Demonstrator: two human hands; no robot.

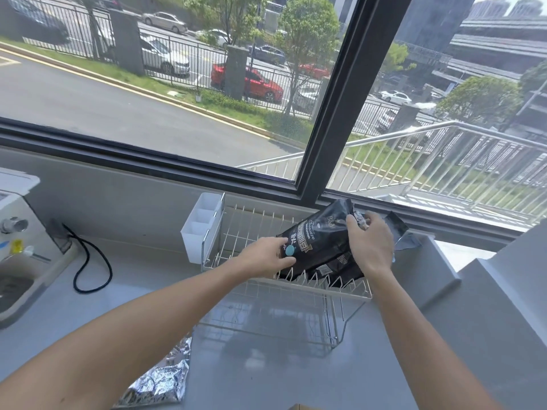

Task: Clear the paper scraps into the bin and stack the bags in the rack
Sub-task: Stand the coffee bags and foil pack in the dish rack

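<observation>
A black bag (321, 235) with white print lies tilted on the upper tier of a white wire rack (254, 288) on the grey counter. My left hand (268, 254) grips the bag's lower left edge. My right hand (371, 242) holds its right side near the top. Under it lies a second black bag (337, 267), resting in the rack's slots. Behind my right hand a dark bag (399, 229) sticks out against the window ledge. A crinkled silver foil bag (161, 380) lies flat on the counter near my left forearm. No paper scraps or bin are in view.
A white divided holder (201, 229) hangs on the rack's left end. A black cable (88, 258) loops on the counter, plugged into a wall socket. A white appliance (14, 232) stands at the far left. A window runs behind the rack; a raised grey ledge (444, 270) is right.
</observation>
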